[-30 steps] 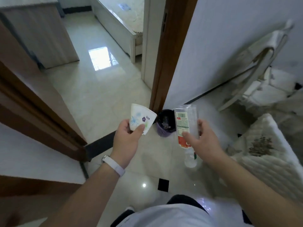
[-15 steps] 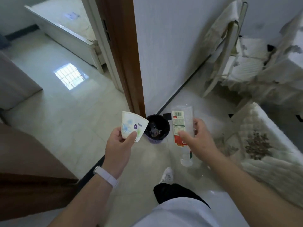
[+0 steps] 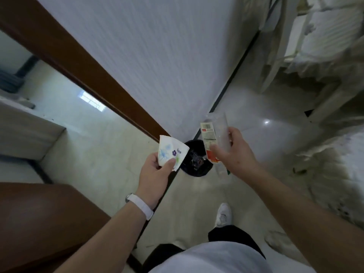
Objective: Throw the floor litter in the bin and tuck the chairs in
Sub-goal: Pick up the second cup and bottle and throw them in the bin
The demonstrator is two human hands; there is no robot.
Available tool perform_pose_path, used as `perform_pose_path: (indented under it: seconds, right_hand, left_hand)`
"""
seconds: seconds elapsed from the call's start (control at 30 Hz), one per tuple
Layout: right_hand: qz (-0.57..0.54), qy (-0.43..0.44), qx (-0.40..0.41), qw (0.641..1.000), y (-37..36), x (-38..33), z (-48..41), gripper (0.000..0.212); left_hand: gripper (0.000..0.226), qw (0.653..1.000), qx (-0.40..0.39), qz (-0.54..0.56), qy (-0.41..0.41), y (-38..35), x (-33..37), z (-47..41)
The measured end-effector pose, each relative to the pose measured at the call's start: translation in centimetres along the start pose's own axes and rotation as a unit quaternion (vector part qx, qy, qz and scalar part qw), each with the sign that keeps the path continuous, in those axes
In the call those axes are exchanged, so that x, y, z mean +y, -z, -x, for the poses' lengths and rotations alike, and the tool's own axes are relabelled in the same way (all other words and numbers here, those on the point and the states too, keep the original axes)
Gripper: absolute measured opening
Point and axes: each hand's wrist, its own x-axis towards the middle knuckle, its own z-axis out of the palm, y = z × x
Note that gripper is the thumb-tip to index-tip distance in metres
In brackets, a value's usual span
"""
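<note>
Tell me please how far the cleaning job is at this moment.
Done: two pieces of litter are off the floor. In hand: the left hand grips a paper cup and the right hand grips a plastic bottle, both near the dark bin by the wall. Left: neither is dropped in yet, and the white chair along the wall waits for tucking.

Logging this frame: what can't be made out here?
Head view only:
- Contents of the bin: dark, blurred, partly behind the paper cup and bottle.
- Lower end of the bottle: blurred, partly behind the right hand.
- The chair at upper right: motion-blurred, cut off by the frame edge.
- Print on the paper cup, held by the left hand: too small to read.
</note>
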Motion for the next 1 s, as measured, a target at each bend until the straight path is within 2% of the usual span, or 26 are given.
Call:
perform_pose_path:
  seconds: [0.23, 0.47, 0.67, 0.83, 0.93, 1.0]
  right_hand:
    - [-0.075, -0.05, 0.018, 0.996, 1.0, 3.6, -2.6, 0.059]
    - [-0.129, -0.092, 0.044, 0.986, -2.8, 8.5, -4.5, 0.055]
    - [-0.131, -0.162, 0.084, 0.974, -8.2, 13.5, -8.0, 0.078]
    - [-0.109, -0.193, 0.109, 0.969, -13.2, 17.4, -12.0, 0.069]
    - [-0.103, -0.199, 0.117, 0.967, -16.6, 19.7, -14.7, 0.073]
    - [-0.103, -0.209, 0.123, 0.965, -19.0, 21.4, -16.4, 0.068]
  left_hand:
    - [0.011, 0.994, -0.051, -0.095, 0.02, -2.3, 0.0, -3.3]
    - [0.011, 0.99, -0.102, -0.097, 0.028, -6.5, -3.2, -7.9]
    - [0.016, 0.979, -0.151, -0.132, 0.04, -9.9, -10.6, -14.2]
    - [0.015, 0.976, -0.162, -0.129, 0.074, -11.8, -17.3, -20.9]
    - [0.015, 0.973, -0.17, -0.137, 0.077, -12.9, -21.2, -25.0]
    - [0.016, 0.97, -0.178, -0.153, 0.07, -13.4, -23.8, -27.4]
